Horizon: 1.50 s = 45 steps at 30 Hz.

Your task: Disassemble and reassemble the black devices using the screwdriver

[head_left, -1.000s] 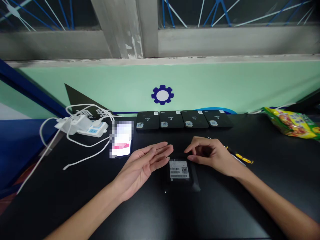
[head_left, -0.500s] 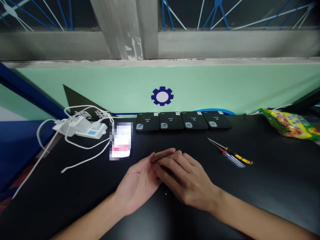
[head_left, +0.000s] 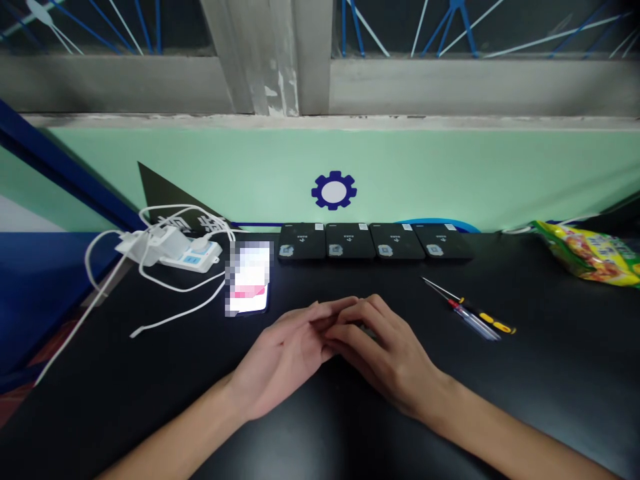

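Note:
My left hand [head_left: 285, 363] rests near the front middle of the dark desk, its palm turned sideways and upward, the fingers stretched out and together. Over those fingers lies my right hand [head_left: 395, 350], bent at the knuckles, with thumb and fingertips drawn together against the left palm. Whatever may be between the fingertips is hidden. Left of the hands, a lit phone [head_left: 250, 277] with a blurred screen lies flat. To their right are two screwdrivers side by side, one with a clear handle [head_left: 477, 322] and one with a black and yellow handle [head_left: 495, 321].
Several flat black boxes [head_left: 350, 241] stand in a row along the wall. A white power strip [head_left: 195, 257] with plugs and a tangled white cable [head_left: 185, 290] occupies the back left. At the far right lies a yellow and green food packet [head_left: 595, 257].
The view has shifted slightly, so everything sits a little further right. My right fingers have arched more over the left palm. A tiny bright speck below the hands no longer shows.

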Available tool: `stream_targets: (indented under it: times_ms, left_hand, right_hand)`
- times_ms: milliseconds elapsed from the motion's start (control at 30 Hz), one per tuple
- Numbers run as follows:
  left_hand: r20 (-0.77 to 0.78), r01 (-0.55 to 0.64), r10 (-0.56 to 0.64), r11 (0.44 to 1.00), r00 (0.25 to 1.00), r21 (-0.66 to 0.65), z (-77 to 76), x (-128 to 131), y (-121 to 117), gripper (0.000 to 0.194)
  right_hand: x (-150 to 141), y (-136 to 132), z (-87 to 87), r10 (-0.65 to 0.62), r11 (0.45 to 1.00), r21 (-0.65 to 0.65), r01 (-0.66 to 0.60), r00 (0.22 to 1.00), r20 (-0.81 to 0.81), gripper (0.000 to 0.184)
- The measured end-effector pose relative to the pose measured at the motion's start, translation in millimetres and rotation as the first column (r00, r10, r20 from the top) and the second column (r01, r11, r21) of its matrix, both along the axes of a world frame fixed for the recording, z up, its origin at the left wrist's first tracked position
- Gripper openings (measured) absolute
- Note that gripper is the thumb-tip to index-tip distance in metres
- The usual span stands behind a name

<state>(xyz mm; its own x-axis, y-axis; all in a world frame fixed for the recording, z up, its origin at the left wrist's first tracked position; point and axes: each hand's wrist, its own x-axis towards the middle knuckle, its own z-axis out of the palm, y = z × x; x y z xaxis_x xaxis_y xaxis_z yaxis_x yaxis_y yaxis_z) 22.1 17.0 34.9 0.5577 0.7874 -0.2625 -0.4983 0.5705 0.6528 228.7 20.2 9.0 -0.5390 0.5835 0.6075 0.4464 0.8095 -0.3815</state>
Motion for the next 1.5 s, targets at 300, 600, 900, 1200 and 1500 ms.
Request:
stream_targets:
  times_ms: [300,600,900,1200,1500]
  left_hand:
    - [0.037,0.077,-0.08,0.995,0.996,0.065,-6.0,0,3,0.035]
    - [0.008,-0.061,0.06,0.997,0.998,0.037,3.4,-2,4,0.047]
    - [-0.147,-0.308,0.316,0.949,0.937,0.074,0.2,-4,9,0.029]
    - [-0.047,-0.3,0.302,0.953,0.952,0.039,0.5,-8,13,0.04]
    - [-0.119,-0.301,0.312,0.948,0.943,0.1,-1.7,-5,11,0.027]
  right_hand:
    - [4,4,-2.8,0.068,0.998,-0.016,-0.068,0.998,-0.004,0.011]
    - [16,12,-5.7,-0.078,0.954,-0.3,-0.005,0.962,-0.263,0.008]
    - [17,25,-4.8,-0.089,0.871,-0.49,0.023,0.99,-0.111,0.009]
    - [19,22,-10.8,-0.028,0.889,-0.458,0.023,1.0,-0.005,0.007]
    - [21,25,-7.9,0.017,0.878,-0.478,-0.016,1.0,-0.003,0.011]
